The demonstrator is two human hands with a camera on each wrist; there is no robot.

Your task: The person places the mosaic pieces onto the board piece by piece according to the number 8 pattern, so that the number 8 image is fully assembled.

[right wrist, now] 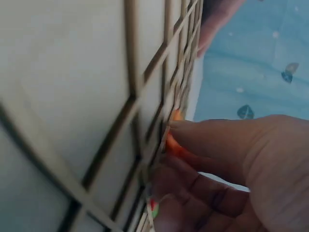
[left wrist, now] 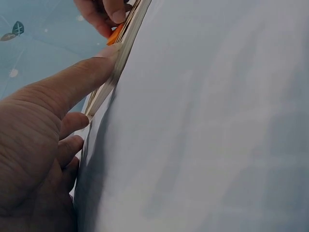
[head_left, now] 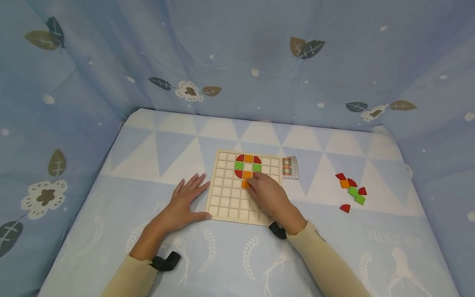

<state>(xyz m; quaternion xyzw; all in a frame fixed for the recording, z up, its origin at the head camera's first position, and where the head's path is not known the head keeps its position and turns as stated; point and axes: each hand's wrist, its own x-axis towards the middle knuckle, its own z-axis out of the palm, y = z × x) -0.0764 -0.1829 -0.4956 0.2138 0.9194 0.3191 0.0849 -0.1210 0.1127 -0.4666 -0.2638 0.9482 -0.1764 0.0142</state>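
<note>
A wooden grid board [head_left: 224,202] lies on the cloth, with red quarter-round, green square and orange square tiles set in its upper middle cells. My right hand [head_left: 269,196] is over the board and pinches an orange square tile [head_left: 245,184] just below another orange tile [head_left: 247,175]. In the right wrist view, the thumb and fingers hold that orange piece against the grid, and they partly hide it. My left hand [head_left: 187,202] lies spread at the board's left side, its thumb on the lower left corner. The left wrist view shows that thumb on the board's edge.
A small pattern card [head_left: 290,168] lies against the board's right edge. Farther right are loose red, orange and green tiles [head_left: 353,191], with one red quarter-round tile [head_left: 345,208] a little apart. A blue printed curtain [head_left: 237,53] hangs behind the cloth-covered table.
</note>
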